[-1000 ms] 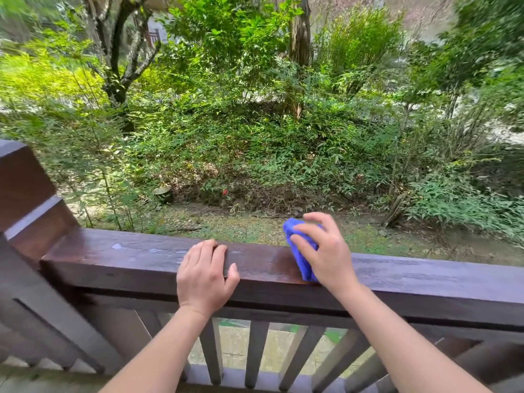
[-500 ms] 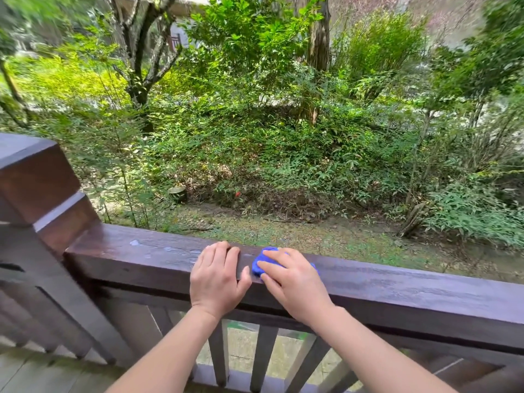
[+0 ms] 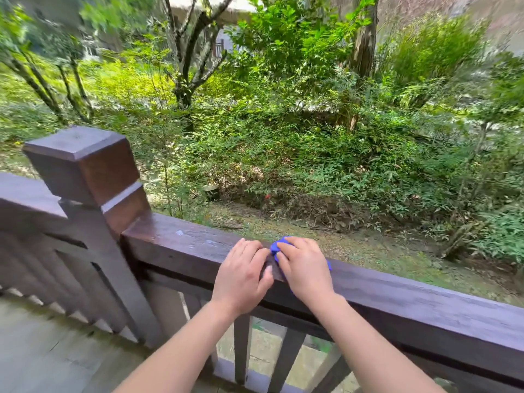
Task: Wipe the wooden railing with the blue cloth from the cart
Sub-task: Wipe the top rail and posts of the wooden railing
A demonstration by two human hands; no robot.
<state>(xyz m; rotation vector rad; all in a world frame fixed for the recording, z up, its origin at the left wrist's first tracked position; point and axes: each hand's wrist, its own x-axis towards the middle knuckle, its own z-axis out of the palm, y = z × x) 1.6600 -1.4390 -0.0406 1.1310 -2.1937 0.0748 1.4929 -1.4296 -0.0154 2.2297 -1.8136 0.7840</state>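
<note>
The dark brown wooden railing [image 3: 411, 296] runs from a square corner post down to the right edge of the head view. My right hand [image 3: 304, 268] presses the blue cloth [image 3: 276, 246] flat on the rail's top; only the cloth's left tip and a sliver at the right show under the fingers. My left hand [image 3: 241, 275] rests palm down on the rail just left of it, fingers curled over the top, thumb almost touching the right hand. The cart is out of view.
The thick corner post [image 3: 85, 171] stands at the left, with a second rail section [image 3: 25, 199] running off behind it. Pale spots [image 3: 195, 239] mark the rail left of my hands. Balusters stand below, deck boards [image 3: 56, 350] at lower left, dense garden shrubs beyond.
My right hand has slid the cloth leftward along the rail until it sits beside my left hand. The view has swung left, bringing the corner post further into sight.
</note>
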